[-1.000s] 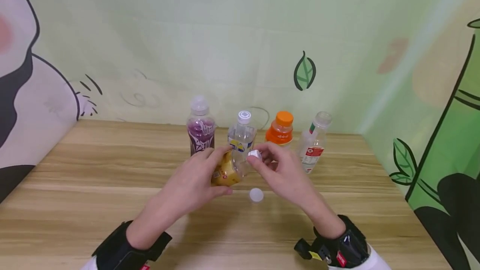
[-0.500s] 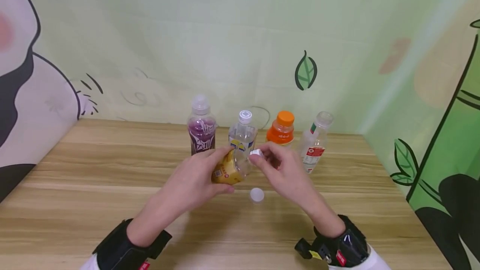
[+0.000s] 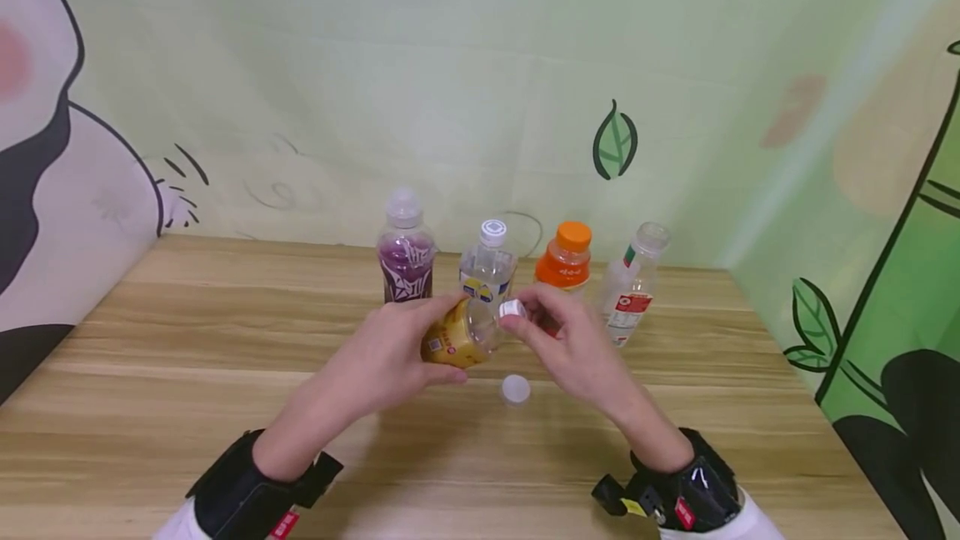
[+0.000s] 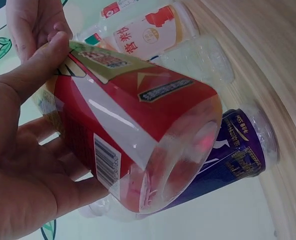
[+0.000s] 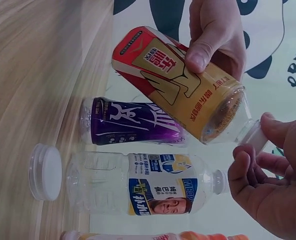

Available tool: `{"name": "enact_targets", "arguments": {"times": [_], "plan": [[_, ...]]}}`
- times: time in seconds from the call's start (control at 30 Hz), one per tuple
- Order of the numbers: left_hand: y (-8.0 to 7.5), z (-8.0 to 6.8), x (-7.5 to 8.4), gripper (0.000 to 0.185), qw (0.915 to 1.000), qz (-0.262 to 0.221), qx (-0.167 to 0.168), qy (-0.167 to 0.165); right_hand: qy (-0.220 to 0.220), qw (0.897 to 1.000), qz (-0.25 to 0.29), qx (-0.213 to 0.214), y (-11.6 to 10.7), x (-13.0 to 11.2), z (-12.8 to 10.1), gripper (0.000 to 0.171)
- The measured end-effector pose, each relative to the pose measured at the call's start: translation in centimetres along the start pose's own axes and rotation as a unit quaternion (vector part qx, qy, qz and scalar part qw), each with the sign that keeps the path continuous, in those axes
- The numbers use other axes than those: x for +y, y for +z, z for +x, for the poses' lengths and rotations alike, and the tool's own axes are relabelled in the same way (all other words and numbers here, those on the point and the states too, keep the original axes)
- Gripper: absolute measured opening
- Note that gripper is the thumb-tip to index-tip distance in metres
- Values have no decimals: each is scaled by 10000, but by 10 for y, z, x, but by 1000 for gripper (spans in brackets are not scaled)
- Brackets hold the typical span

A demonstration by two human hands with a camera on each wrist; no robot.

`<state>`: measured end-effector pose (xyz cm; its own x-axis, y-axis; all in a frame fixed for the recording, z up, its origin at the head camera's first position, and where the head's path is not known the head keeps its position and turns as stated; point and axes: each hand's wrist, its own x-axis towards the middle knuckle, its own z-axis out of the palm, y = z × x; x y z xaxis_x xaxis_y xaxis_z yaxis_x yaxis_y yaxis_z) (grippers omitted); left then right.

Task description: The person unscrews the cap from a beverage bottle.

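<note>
My left hand (image 3: 386, 352) grips a plastic bottle (image 3: 452, 338) with a yellow and red label round its body. The bottle is held tilted above the table, its mouth toward my right hand (image 3: 577, 348). Between thumb and fingers, the right hand pinches a white bottle cap (image 3: 512, 309). In the right wrist view that cap (image 5: 257, 138) sits at the bottle's mouth, in line with the neck. The left wrist view shows the bottle's clear base and barcode, with the left thumb and fingers (image 4: 77, 195) around the sides.
Behind the hands stand a purple-labelled bottle (image 3: 406, 261), a clear bottle (image 3: 487, 265) with a white cap, an orange-capped bottle (image 3: 564, 263) and an uncapped clear bottle (image 3: 630, 298). A loose white cap (image 3: 516, 390) lies on the wooden table (image 3: 225, 357) before the hands.
Both hands stay in nearly the same place. The held bottle has turned slightly in the left hand, and the right fingers have shifted a little with the cap.
</note>
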<state>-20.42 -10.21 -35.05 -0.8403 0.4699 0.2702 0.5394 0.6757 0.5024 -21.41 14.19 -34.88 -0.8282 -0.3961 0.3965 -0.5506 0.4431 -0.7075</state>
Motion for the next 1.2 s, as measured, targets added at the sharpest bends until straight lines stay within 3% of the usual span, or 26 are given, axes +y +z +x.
{"name": "enact_targets", "arguments": {"times": [0.7,0.9,1.2], "plan": [[-2,1,-3,80,9996,-7,-269,-12,-221,9980,373,-457,-8,0,1,30],[-4,1,-6,82,9997,-82,-194,88,-349,9974,432,-455,-6,1,1,32],[-4,0,-3,84,9994,229,-142,-239,283,9993,-10,-260,-2,0,1,32]]}}
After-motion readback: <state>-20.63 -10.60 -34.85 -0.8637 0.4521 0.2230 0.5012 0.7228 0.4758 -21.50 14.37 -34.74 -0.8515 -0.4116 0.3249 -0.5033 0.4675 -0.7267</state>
